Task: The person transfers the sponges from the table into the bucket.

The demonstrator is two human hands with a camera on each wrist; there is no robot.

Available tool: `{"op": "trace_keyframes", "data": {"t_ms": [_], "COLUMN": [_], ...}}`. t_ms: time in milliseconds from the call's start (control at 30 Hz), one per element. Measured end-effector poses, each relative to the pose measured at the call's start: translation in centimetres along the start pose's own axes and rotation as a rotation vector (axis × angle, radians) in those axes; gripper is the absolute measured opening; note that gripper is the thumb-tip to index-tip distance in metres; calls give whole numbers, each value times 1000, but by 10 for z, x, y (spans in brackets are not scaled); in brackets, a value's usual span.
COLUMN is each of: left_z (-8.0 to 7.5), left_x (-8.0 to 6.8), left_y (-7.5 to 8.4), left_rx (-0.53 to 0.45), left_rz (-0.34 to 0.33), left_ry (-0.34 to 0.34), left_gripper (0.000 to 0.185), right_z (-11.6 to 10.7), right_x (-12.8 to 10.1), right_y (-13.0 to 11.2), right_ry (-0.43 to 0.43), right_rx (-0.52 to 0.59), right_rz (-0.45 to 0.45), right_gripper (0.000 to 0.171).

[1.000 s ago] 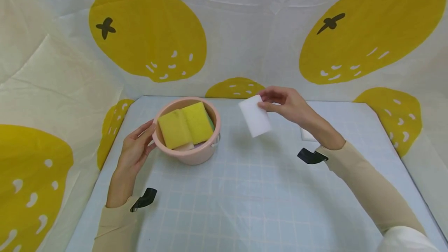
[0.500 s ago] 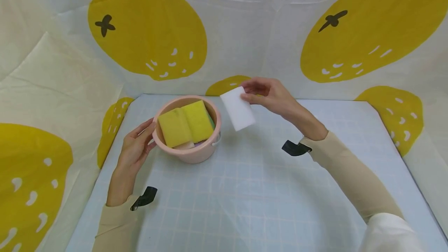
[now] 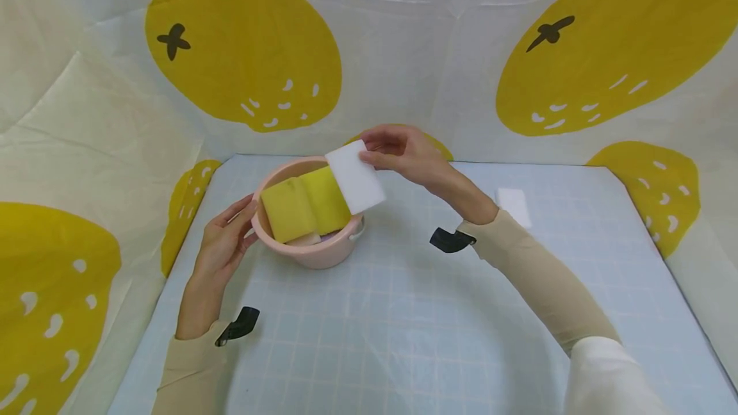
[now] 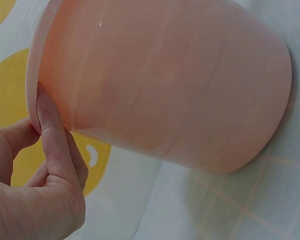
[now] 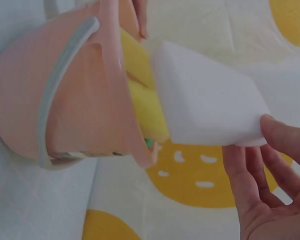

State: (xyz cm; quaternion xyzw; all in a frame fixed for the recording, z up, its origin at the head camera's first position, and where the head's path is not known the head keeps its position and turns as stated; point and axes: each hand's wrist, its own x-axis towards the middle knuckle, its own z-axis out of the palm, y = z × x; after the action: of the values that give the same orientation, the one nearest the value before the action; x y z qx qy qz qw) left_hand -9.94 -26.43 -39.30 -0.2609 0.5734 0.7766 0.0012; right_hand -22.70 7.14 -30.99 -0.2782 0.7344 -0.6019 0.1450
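Observation:
A pink bucket (image 3: 323, 258) stands at the back left of the table, holding two yellow sponges (image 3: 287, 210) side by side at its mouth. My left hand (image 3: 221, 245) pinches the bucket's rim between thumb and fingers, as the left wrist view shows at close range. Between the thumb and fingertips of my right hand (image 3: 412, 159) is a white sponge block (image 3: 356, 179). That block is tilted and overlaps the bucket's right rim and the right-hand yellow sponge. In the right wrist view, its far end is right at the yellow sponges (image 5: 145, 105).
Another white block (image 3: 513, 207) lies on the table at the right, beyond my forearm. The bucket's grey handle (image 5: 52, 95) hangs down its side. A patterned cloth wall (image 3: 415, 50) rises behind the table's back edge. Pale checked cloth (image 3: 357, 338) covers the tabletop.
My right hand has carried the white sponge block leftward, from beside the bucket to over its right rim. The left hand and the bucket stay in place.

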Motion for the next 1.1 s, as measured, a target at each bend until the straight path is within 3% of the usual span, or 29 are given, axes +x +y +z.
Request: {"op": "trace_keyframes", "data": {"t_ms": [200,500,767,1100], "left_z": [2,2,0,-1], "left_x": [1,1,-1,0], "left_y": [0,1,-2,-2], "left_rx": [2,-10,-65,-55], "left_rz": [6,-13,45,30], "left_ry": [-2,-9,-75,-44], "left_gripper": [80,80,74,76], "right_z": [20,44,56,64], "right_x": [13,21,24,20], "right_y": [5,15,30,34], "right_ry": [-20,-44,-39,8], "right_rx": [37,-40,-127,-235], "right_rz": [-22,-17,-35,-124], "right_gripper": [33,33,34,33]}}
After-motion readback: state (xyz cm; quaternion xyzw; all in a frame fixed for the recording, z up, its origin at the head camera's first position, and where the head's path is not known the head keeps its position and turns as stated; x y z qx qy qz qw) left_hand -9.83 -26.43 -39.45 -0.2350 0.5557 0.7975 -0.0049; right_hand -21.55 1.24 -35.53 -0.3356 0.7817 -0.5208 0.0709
